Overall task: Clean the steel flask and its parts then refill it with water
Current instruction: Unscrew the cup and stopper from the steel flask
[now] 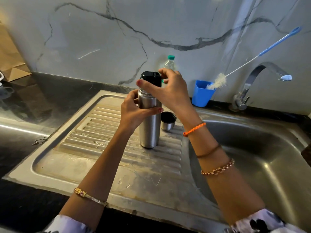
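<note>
The steel flask (149, 130) stands upright on the ribbed drainboard (94, 132) of the sink. My left hand (134, 111) grips its upper body, thumb across the front. My right hand (168, 88) pinches the black stopper (150, 77) sitting at the flask's mouth, thumb in front and fingers behind. The flask's steel cup lid (168, 121) stands mouth up just right of the flask on the drainboard.
A blue cup (201, 95) with a long blue-handled bottle brush (218, 80) stands at the wall. A plastic water bottle (170, 63) is behind my right hand. The tap (249, 86) rises over the sink basin (262, 148). A paper bag (10, 61) sits far left.
</note>
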